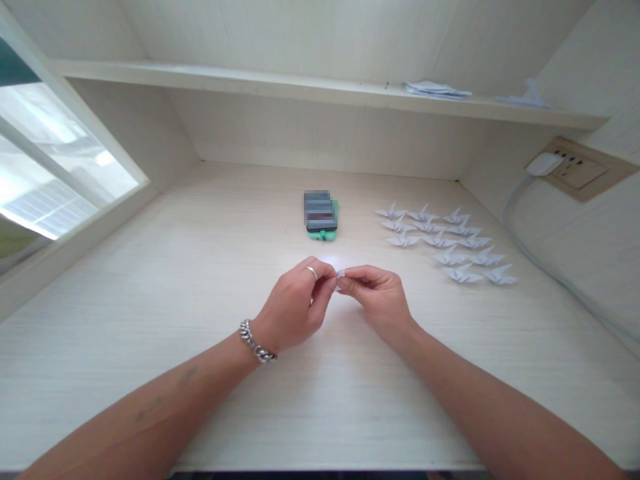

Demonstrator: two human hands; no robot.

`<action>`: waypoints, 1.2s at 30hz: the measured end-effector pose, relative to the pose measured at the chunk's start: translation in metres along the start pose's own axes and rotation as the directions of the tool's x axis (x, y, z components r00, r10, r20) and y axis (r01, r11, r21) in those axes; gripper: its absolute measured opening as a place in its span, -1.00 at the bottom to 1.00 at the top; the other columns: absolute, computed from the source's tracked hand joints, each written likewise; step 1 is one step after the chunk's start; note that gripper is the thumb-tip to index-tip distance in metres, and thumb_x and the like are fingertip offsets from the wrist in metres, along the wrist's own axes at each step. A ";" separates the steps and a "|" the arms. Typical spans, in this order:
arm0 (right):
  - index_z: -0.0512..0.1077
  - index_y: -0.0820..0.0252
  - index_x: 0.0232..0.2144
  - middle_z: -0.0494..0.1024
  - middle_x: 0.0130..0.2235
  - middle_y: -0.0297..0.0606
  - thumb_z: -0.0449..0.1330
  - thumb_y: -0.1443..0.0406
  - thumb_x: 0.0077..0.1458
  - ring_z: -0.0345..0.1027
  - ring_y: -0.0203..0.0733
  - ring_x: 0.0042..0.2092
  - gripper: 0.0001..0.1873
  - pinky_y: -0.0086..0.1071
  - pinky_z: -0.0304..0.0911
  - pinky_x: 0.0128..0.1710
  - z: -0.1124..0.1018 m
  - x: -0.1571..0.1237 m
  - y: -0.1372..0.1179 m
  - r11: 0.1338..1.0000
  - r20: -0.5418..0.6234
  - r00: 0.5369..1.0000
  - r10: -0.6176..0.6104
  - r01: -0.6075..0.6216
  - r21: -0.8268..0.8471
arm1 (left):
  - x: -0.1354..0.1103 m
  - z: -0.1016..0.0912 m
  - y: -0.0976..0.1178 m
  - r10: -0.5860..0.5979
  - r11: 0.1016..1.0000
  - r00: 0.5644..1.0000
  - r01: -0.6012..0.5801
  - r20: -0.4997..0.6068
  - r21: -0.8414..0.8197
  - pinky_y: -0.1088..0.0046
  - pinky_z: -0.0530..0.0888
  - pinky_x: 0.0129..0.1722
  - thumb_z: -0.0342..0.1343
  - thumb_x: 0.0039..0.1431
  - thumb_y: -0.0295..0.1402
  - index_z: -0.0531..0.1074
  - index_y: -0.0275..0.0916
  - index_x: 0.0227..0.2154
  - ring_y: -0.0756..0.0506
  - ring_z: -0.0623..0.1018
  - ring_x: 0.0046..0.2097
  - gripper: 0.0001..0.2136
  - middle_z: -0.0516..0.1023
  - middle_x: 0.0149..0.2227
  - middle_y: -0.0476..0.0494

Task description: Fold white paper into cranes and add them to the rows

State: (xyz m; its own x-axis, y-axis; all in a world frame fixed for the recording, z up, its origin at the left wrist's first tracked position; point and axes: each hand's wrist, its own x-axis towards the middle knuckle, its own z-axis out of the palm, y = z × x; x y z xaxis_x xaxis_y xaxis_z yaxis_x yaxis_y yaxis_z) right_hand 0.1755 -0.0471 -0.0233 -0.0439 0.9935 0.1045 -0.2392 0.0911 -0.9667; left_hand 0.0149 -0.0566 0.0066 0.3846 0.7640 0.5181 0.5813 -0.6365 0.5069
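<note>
Fingers [325, 269] of the left hand [300, 300] and right hand [384, 297] pinch, with wide table [200, 267] both sides, front edge [320, 467] well apart; between their tips, white paper [341, 274], maybe folded.

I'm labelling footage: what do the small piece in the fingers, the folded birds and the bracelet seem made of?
Small piece: perhaps paper; pale, mostly hidden, finish unclear.
Folded birds: likely matte white paper, given sharp-pointed folds.
Bracelet: apparently polished silvery metal, given glinting chunky links.
</note>
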 end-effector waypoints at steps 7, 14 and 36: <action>0.61 0.09 -0.48 0.62 -0.44 -0.31 0.45 0.21 -0.23 0.47 -0.18 -0.38 -0.82 -0.21 0.44 -0.27 0.000 -0.001 -0.002 0.999 -0.015 1.000 -0.022 0.021 -0.040 | -0.001 0.001 0.002 -0.022 0.998 0.999 0.025 -0.044 0.063 0.46 0.40 -0.34 0.00 0.26 -0.44 0.38 -0.25 -0.33 -0.02 0.45 -0.37 -0.92 0.47 -0.39 -0.08; 0.61 0.10 -0.49 0.62 -0.43 -0.30 0.45 0.21 -0.22 0.49 -0.15 -0.36 -0.83 -0.20 0.45 -0.25 0.002 -0.003 -0.005 0.995 -0.014 0.999 -0.046 0.045 -0.086 | 0.000 0.001 0.004 -0.014 0.997 1.000 0.015 -0.014 0.077 0.43 0.41 -0.31 -0.05 0.27 -0.45 0.35 -0.24 -0.35 -0.05 0.46 -0.34 -0.89 0.44 -0.39 -0.10; 0.60 0.13 -0.50 0.60 -0.44 -0.32 0.46 0.20 -0.25 0.46 -0.22 -0.39 -0.79 -0.21 0.46 -0.25 0.002 -0.003 -0.002 0.998 -0.023 0.998 0.060 -0.060 0.030 | 0.002 0.000 0.003 -0.175 0.983 0.984 0.173 -0.037 -0.055 0.49 0.41 -0.42 0.08 0.20 -0.35 0.43 -0.25 -0.40 0.00 0.48 -0.45 -0.89 0.54 -0.47 -0.06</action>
State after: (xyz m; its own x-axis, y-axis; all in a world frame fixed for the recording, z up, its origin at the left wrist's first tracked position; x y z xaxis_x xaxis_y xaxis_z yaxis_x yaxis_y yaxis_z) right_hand 0.1745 -0.0499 -0.0213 -0.0363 0.9985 0.0406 -0.2654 0.0296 -0.9637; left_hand 0.0174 -0.0566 0.0090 0.2502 0.8592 0.4464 0.5989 -0.4996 0.6259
